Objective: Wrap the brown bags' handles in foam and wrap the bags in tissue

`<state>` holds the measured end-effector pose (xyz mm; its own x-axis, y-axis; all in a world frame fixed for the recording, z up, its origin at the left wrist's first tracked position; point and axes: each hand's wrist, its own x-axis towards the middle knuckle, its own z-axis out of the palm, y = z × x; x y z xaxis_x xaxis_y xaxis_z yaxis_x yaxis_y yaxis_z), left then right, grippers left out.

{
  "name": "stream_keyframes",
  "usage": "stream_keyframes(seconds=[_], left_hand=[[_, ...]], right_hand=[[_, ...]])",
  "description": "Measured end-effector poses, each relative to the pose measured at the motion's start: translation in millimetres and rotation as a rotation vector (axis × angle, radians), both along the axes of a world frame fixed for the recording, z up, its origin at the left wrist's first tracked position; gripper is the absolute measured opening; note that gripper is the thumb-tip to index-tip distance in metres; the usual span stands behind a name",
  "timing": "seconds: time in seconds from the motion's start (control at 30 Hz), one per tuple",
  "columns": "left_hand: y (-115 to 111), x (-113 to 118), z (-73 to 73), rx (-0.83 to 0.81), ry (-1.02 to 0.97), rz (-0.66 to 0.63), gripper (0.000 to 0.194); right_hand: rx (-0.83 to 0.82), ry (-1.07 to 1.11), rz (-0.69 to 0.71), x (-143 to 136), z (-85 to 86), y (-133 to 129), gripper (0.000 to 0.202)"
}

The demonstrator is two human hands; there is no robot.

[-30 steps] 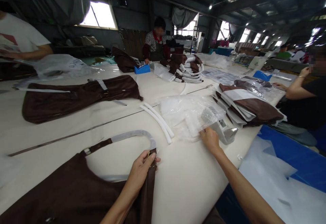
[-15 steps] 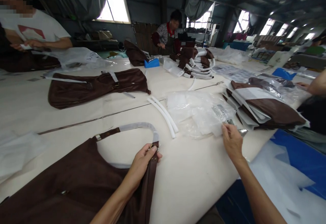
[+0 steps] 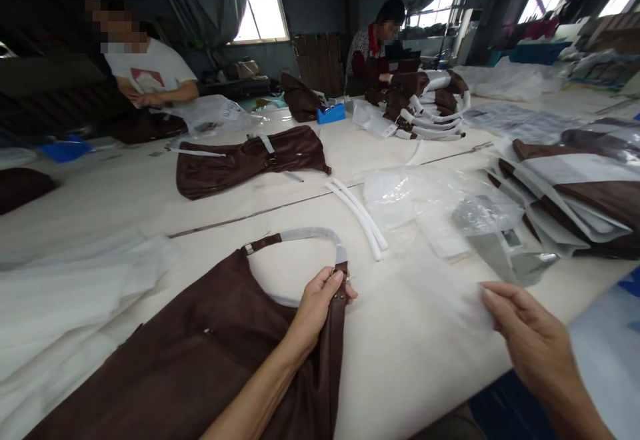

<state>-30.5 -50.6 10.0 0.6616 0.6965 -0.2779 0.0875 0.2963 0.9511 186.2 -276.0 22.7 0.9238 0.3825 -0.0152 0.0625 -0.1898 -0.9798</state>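
Observation:
A dark brown handbag (image 3: 200, 353) lies in front of me, its strap (image 3: 313, 235) partly sleeved in pale wrapping and arched over the table. My left hand (image 3: 320, 300) pinches the strap's right end at the metal ring. A thin translucent sheet (image 3: 450, 293), smeared by motion, hangs between the thumb and fingers of my right hand (image 3: 530, 333). Beyond that hand spreads a pile of clear plastic bags (image 3: 400, 193). Two white foam tubes (image 3: 359, 219) lie side by side, left of the pile.
Another brown bag (image 3: 250, 162) lies across the table. Brown bags with pale liners (image 3: 575, 193) are stacked at right. White sheets (image 3: 85, 293) cover the left side. Farther back are a blue tape dispenser (image 3: 331, 114), heaped bags (image 3: 425, 103) and two people at work.
The view has swung left. My right hand has drawn back toward me from the plastic pile, pulling a translucent sheet with it. My left hand keeps its hold on the strap.

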Motion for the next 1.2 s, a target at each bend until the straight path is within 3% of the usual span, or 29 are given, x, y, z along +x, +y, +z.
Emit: stream_keyframes(seconds=[0.13,0.27,0.4,0.53,0.63,0.77,0.83,0.93,1.07,1.2], left_hand=[[-6,-5,3.3,-0.034,0.016,0.007,0.037],[-11,-7,6.3,-0.045,0.047,0.058,0.04],[-13,-7,13.1,0.038,0.089,0.101,0.04],[-12,-9,18.2,0.054,0.061,0.081,0.038],[-12,-11,19.1,0.045,0.058,0.079,0.038],[-13,-12,22.3,0.042,0.09,0.06,0.039],[-14,-12,25.2,0.045,0.087,0.03,0.039],[-16,-11,27.3,0.073,0.068,-0.008,0.039],[-23,-13,25.7,0.126,0.085,-0.026,0.039],[-31,-21,26.3,0.117,0.089,0.01,0.038]], right_hand=[[0.011,0.165,0.263,-27,-12.1,50,0.044],[0.146,0.366,0.385,-57,-13.2,86,0.044],[0.302,0.559,0.457,-87,-13.9,95,0.046],[0.321,0.61,0.569,-105,-16.2,91,0.034],[0.324,0.617,0.526,-93,-16.3,86,0.031],[0.38,0.608,0.25,-41,-16.8,81,0.037],[0.32,0.542,0.188,-18,-17.5,86,0.036],[0.12,0.405,0.331,-5,-18.1,108,0.028],[-0.021,0.282,0.548,-21,-19.2,146,0.02],[-0.057,0.158,0.446,-19,-25.1,153,0.016]])
